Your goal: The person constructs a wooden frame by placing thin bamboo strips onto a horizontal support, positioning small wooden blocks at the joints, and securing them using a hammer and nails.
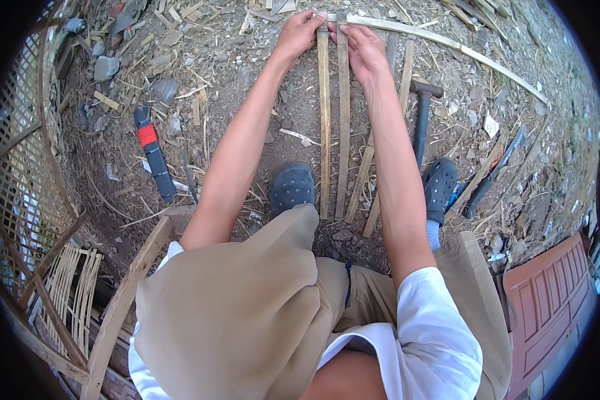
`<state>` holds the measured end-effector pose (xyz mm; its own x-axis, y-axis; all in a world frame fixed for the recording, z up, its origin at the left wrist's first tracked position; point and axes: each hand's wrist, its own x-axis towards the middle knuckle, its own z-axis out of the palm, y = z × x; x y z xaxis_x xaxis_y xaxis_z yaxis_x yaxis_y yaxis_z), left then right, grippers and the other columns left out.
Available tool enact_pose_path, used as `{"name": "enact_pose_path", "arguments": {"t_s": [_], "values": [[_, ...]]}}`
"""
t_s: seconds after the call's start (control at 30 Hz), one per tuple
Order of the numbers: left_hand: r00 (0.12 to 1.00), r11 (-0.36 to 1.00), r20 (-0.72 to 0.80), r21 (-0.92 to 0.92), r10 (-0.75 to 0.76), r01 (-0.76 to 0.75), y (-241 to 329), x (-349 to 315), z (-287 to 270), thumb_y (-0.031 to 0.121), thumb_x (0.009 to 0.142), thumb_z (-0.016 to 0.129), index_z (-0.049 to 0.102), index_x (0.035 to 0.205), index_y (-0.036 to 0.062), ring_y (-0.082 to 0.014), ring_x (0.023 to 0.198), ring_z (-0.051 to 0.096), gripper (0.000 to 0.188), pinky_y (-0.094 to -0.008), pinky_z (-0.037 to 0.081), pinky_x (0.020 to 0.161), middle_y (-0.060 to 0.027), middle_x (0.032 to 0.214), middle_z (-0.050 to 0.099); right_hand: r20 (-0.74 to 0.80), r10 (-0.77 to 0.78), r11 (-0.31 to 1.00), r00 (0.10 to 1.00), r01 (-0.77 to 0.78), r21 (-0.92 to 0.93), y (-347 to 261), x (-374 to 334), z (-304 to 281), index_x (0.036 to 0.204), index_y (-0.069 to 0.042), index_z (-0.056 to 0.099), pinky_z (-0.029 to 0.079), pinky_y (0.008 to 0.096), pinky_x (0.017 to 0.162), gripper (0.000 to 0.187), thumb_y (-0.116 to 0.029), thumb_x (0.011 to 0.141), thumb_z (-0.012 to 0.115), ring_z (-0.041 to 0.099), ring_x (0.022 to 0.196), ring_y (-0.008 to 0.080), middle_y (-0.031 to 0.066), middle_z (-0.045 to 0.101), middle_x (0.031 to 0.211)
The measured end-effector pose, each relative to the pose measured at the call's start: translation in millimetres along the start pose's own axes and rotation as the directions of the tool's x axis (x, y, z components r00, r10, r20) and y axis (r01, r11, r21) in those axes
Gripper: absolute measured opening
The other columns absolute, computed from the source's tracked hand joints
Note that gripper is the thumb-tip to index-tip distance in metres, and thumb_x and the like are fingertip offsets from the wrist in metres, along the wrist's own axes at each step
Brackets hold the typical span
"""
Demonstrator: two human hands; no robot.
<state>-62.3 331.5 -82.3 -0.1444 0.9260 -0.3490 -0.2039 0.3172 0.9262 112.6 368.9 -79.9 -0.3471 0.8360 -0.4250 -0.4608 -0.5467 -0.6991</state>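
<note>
1. Left hand (299,37): thumb and fingers pinch the left end of the long strip (447,41), beside the top of the first slat (325,127).
2. Right hand (369,57): fingers narrowed near the strip, at the top of the second slat (343,127); whether they grip or merely steady cannot be told.
3. Technique (judgement): align the crossing squarely, press the pieces flat, keep the slats parallel.
4. Materials: split wood or bamboo, apparently; strip pale, its bow perhaps partly lens distortion; slats narrow, straight; ground (247,100) rough, chip-strewn.
</note>
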Motion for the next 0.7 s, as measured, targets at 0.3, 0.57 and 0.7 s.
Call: {"name": "enact_pose_path", "arguments": {"t_s": [0.3, 0.57, 0.7], "values": [[0.999, 0.997, -0.048, -0.080, -0.009, 0.005, 5, -5, 5, 0.033, 0.112, 0.067, 0.073, 0.115, 0.0084, -0.0043, 0.065, 0.057, 0.026, -0.0250, 0.041, 0.055, 0.0053, 0.081, 0.065, -0.029, 0.005, 1.000, 1.000, -0.006, -0.010, 2, -3, 5, 0.123, 0.009, 0.069, 0.067, 0.0408, 0.104, 0.022, 0.002, 0.103, 0.072, 0.078, 0.117, 0.0310, 0.0205, 0.078, 0.122], [0.996, 0.995, -0.085, -0.103, -0.027, 0.018, 3, -5, 7, 0.033, 0.111, 0.068, 0.072, 0.116, 0.0070, -0.0057, 0.069, 0.064, 0.027, -0.0248, 0.046, 0.058, 0.0035, 0.084, 0.068, -0.029, -0.016, 1.000, 0.999, 0.016, -0.001, 6, -2, 6, 0.118, 0.008, 0.070, 0.066, 0.0378, 0.099, 0.019, 0.001, 0.101, 0.074, 0.080, 0.107, 0.0277, 0.0214, 0.080, 0.117], [0.997, 0.995, -0.073, -0.099, -0.016, 0.008, 2, -4, 6, 0.034, 0.111, 0.069, 0.070, 0.116, 0.0060, -0.0058, 0.070, 0.064, 0.028, -0.0251, 0.047, 0.058, 0.0028, 0.084, 0.068, -0.040, -0.013, 1.000, 0.999, 0.014, 0.016, 6, -1, 6, 0.117, 0.007, 0.071, 0.066, 0.0362, 0.097, 0.019, 0.001, 0.100, 0.075, 0.080, 0.101, 0.0260, 0.0212, 0.081, 0.113]]}}
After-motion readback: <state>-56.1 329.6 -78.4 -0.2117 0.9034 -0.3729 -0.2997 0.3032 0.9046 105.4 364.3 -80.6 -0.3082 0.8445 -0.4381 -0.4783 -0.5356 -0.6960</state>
